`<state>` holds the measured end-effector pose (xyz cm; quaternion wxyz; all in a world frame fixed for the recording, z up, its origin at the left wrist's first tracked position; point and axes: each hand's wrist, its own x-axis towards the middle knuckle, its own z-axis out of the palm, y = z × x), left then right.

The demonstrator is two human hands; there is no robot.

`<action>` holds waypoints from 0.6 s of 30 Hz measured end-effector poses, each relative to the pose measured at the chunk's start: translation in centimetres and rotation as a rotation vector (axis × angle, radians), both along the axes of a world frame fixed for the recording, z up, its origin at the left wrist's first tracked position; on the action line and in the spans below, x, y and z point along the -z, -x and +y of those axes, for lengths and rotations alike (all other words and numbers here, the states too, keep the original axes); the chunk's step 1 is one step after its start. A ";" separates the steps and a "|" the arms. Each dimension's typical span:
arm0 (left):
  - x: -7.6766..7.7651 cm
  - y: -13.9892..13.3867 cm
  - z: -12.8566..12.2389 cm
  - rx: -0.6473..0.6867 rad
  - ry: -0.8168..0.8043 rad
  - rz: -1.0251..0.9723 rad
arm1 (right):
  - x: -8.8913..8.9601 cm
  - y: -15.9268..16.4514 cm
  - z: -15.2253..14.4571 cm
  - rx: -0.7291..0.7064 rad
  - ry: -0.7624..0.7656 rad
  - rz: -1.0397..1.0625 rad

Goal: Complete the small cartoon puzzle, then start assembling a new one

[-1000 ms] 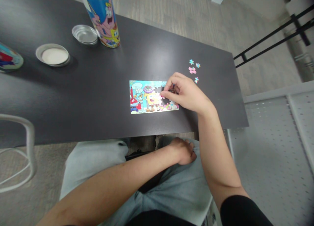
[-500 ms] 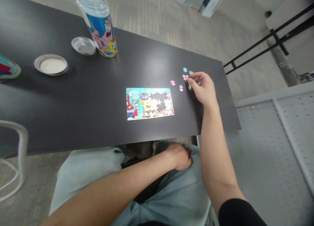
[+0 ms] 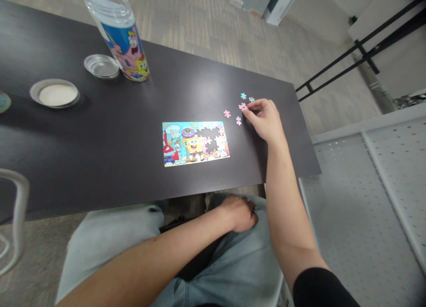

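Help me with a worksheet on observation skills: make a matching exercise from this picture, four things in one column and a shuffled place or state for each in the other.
Column one
1. Right hand
2. Left hand
3. Puzzle
4. Tall printed container

Column two
A. Lies flat, with gaps in its right half
B. Rests on the light trousers
C. Stands beside a shallow silver dish
D. Has its fingers at a pink loose piece

Right pairs: 1-D, 2-B, 3-A, 4-C
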<state>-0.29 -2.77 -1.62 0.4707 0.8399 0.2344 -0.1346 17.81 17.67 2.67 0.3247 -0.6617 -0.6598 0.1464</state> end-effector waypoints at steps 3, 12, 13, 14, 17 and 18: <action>0.1 0.0 -0.1 -0.031 0.020 -0.010 | -0.9 -0.2 -1.3 -0.092 0.052 0.121; 0.3 -0.1 -0.2 -0.033 0.033 -0.001 | -2.4 0.1 -2.5 -0.326 0.128 0.115; 0.2 -0.1 -0.2 -0.032 0.035 -0.003 | -2.4 0.1 -2.5 -0.324 0.140 0.123; 0.2 -0.1 -0.2 -0.037 0.036 -0.005 | -2.4 0.2 -2.4 -0.320 0.157 0.139; 0.0 0.0 -0.2 -0.050 0.034 -0.012 | -2.7 1.1 -2.7 -0.317 0.215 0.230; -0.1 0.0 -0.3 -0.050 0.034 -0.015 | -2.9 1.7 -2.9 -0.325 0.226 0.270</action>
